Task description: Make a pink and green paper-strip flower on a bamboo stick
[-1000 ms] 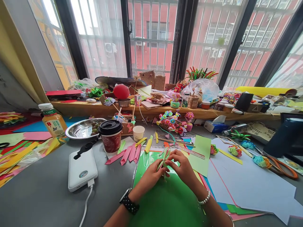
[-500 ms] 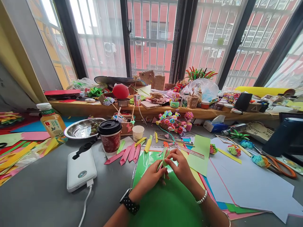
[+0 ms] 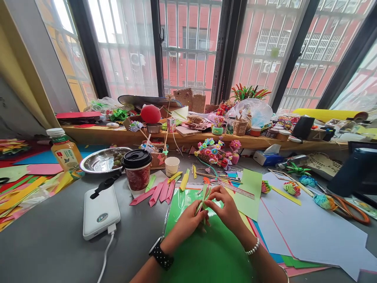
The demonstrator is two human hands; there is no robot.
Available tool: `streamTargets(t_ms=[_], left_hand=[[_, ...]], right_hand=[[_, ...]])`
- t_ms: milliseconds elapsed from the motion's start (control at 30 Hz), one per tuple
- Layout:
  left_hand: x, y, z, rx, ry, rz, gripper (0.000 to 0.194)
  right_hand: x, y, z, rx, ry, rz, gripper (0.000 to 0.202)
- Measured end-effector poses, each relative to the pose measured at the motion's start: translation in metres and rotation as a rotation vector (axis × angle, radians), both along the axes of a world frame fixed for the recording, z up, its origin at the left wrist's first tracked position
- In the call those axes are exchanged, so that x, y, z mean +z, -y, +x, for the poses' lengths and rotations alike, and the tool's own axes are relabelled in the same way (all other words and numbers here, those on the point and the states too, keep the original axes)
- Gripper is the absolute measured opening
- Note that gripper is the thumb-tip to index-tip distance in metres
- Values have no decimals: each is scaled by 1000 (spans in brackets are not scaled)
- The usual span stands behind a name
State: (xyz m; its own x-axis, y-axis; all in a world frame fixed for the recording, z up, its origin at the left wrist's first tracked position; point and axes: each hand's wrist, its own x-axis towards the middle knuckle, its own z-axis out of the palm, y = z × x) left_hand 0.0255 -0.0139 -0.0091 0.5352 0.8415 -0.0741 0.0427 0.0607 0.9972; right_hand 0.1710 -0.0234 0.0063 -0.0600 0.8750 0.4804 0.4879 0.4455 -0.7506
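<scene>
My left hand is closed around a small bundle of folded paper strips, pale green with some pink. From the other side, my right hand pinches the same folded paper with thumb and fingertips. Both hands meet just above a glossy green sheet; part of the bundle is hidden by the fingers. Folded pink paper strips with pointed ends lie left of my hands, beside a yellow folded strip.
A lidded paper cup, a white power bank with a cable, and a metal bowl stand left. White paper sheets, orange-handled scissors and a light green sheet lie right. Crocheted flowers sit at the back.
Almost nothing differs. Both hands keep their hold on the folded paper, with only slight finger movement and a tiny shift of the view.
</scene>
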Motion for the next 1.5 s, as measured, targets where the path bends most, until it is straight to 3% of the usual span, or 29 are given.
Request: streamTargets(t_ms=[400,567,900,1200,1500], left_hand=[[-1,0,1,-17,-28,1,29],[-4,-3,0,-7,25,-65,33],[10,-2,-3,22,80,-94,43],[2,-2,-4,43,82,162,41],[9,5,-8,370,-226,656,26]], right_hand=[[-2,-2,-1,-66,-39,0,22],[0,-3,2,10,-18,-16,20],[1,-2,4,37,-14,-16,15],[1,0,1,1,21,68,9],[2,3,1,-48,25,181,8]])
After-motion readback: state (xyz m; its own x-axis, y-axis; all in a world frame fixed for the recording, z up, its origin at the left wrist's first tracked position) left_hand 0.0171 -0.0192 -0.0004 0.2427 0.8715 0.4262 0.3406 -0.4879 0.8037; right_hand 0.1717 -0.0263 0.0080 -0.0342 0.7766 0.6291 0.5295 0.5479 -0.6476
